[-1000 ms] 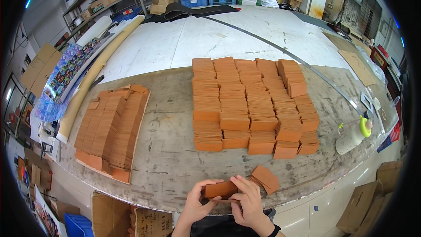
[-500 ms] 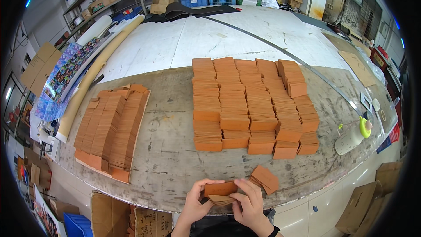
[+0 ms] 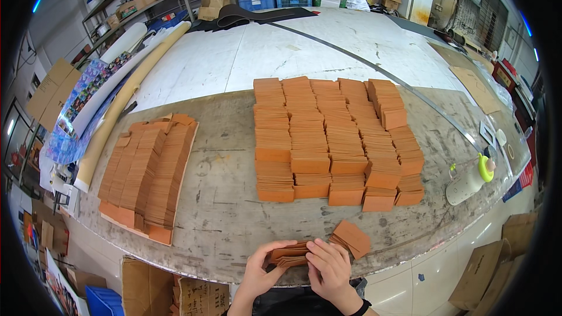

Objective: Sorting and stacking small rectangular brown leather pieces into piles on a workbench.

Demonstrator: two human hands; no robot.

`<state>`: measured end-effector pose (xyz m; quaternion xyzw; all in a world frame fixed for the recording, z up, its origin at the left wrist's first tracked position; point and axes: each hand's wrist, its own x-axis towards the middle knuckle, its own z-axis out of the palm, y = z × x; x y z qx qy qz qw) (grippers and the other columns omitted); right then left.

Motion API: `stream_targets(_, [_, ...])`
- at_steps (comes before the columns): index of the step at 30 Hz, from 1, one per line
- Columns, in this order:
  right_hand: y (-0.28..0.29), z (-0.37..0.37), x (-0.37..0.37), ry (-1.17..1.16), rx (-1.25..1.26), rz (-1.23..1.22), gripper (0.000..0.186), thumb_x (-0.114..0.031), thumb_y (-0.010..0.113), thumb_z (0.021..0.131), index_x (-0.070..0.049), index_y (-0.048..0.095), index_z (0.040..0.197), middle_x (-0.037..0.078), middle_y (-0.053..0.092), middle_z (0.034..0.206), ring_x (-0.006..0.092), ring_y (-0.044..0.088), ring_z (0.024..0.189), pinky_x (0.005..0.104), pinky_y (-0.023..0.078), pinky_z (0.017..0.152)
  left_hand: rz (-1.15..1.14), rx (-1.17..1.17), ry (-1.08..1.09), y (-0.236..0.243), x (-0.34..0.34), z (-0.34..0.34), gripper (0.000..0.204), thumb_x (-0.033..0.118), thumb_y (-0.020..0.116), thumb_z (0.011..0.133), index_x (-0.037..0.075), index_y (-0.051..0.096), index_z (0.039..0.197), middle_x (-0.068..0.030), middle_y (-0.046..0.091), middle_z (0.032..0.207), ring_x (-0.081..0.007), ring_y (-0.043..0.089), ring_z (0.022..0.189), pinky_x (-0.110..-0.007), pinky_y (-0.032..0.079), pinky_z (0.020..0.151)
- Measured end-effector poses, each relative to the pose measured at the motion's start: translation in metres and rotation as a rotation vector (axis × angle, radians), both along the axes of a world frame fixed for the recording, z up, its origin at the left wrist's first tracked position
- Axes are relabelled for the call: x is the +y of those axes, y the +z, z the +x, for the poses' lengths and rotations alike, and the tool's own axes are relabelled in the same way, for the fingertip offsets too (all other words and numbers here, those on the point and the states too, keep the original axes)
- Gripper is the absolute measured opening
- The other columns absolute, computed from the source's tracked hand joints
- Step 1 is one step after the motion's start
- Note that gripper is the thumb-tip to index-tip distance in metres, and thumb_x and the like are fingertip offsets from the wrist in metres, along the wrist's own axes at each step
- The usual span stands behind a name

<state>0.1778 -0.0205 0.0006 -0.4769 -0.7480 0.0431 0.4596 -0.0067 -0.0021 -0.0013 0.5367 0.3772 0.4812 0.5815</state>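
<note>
At the table's near edge, my left hand [image 3: 264,266] and my right hand [image 3: 328,269] both grip a small bundle of orange-brown card pieces [image 3: 288,253], with fingers wrapped over its ends and front. A few similar pieces [image 3: 351,238] lie fanned just right of my right hand. Beyond them stand several rows of tightly packed stacks of the same pieces [image 3: 307,129]. Another low block of these pieces [image 3: 146,169] lies on a board to the left.
Rolls of material [image 3: 123,99] line the table's left side. A long metal strip [image 3: 374,70] crosses the right half, beside a bottle [image 3: 465,184] with a green lid. Dark sheet material [image 3: 252,17] lies at the back. An open cardboard box [image 3: 146,284] stands below the near edge.
The broad face of the held piece has tipped down and more edges of the bundle show. My right fingers have shifted over it. The view has moved slightly.
</note>
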Motion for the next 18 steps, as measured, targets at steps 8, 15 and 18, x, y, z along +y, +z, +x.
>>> stream_targets(8, [-0.0035, 0.0022, -0.0041, 0.027, -0.025, 0.058, 0.036, 0.003, 0.067, 0.075, -0.007, 0.064, 0.11, 0.009, 0.068, 0.122, 0.0258, 0.065, 0.114, 0.0398, 0.048, 0.094, 0.028, -0.025, 0.012, -0.0033, -0.0017, 0.0014, 0.047, -0.016, 0.062, 0.081, 0.003, 0.052, 0.123, -0.018, 0.059, 0.131, -0.0272, 0.057, 0.124, -0.037, 0.047, 0.104])
stream_targets(15, [-0.0051, 0.0014, -0.0019, 0.042, -0.005, 0.004, 0.037, 0.004, 0.065, 0.073, -0.006, 0.066, 0.109, 0.009, 0.068, 0.12, 0.0265, 0.065, 0.112, 0.0393, 0.05, 0.091, 0.115, 0.097, 0.003, -0.0023, -0.0026, -0.0007, 0.049, -0.016, 0.062, 0.079, 0.002, 0.051, 0.123, -0.0188, 0.06, 0.129, -0.0252, 0.058, 0.122, -0.037, 0.048, 0.103])
stream_targets(18, [-0.0079, 0.0021, -0.0051, 0.059, 0.009, 0.029, 0.037, 0.004, 0.064, 0.073, -0.005, 0.065, 0.109, 0.01, 0.068, 0.12, 0.027, 0.065, 0.111, 0.0398, 0.05, 0.09, 0.016, 0.035, 0.032, 0.0007, -0.0039, 0.0018, 0.049, -0.016, 0.062, 0.08, 0.002, 0.049, 0.124, -0.0186, 0.061, 0.129, -0.0247, 0.058, 0.121, -0.037, 0.048, 0.102])
